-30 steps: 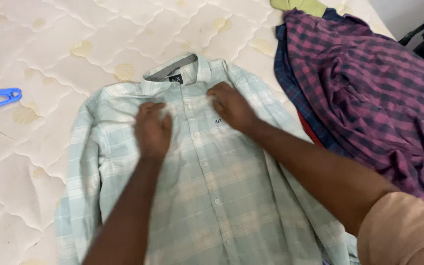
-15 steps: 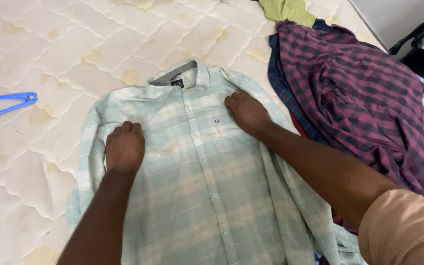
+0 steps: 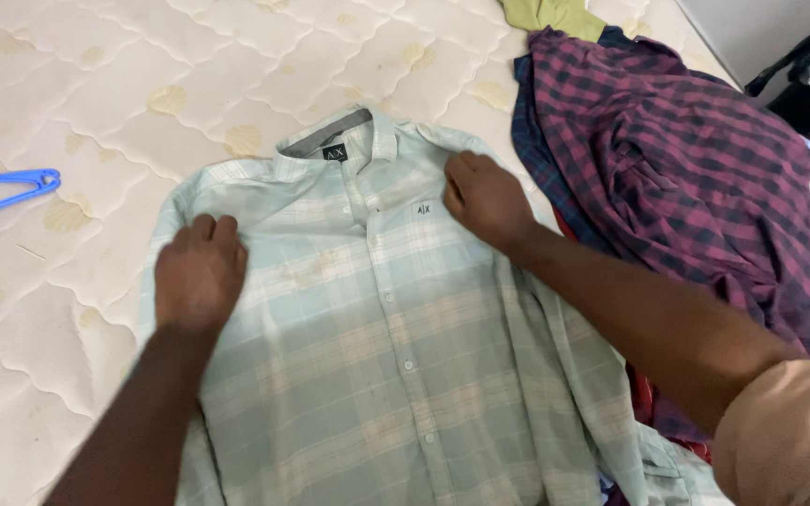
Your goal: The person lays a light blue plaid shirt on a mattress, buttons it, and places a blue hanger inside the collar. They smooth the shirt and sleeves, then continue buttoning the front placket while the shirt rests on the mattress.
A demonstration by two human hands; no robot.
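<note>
**Plainly a soft, light shirt, pressed flat under two hands**

Broadly, a cream quilted mattress with pale yellow shell motifs [image 3: 96,84] fills the frame and bears everything else. Across the centre and lower middle lies a pale mint-green and cream plaid button-up shirt [image 3: 377,356], front up and buttoned, its collar pointing toward the top of the frame. At the upper right sits a heap of crumpled garments topped by a maroon and navy checked shirt [image 3: 696,178], its edge touching the pale shirt's sleeve; an olive-green cloth [image 3: 550,14] peeks out at the top edge. Far left, a blue plastic hanger [image 3: 7,187] lies well apart from the shirt.

The left hand [image 3: 199,276] rests palm down on the shirt's shoulder area at centre left, fingers loosely curled, gripping nothing. The right hand [image 3: 485,197] presses on the opposite chest, just beside the small chest emblem, fingers bent; whether it pinches cloth I cannot tell.

By the look of it, the thin cotton is light, limp and quick to crease, and would likely slide on the mattress. Shoulder seams or collar seem the firmest places to take hold.
</note>
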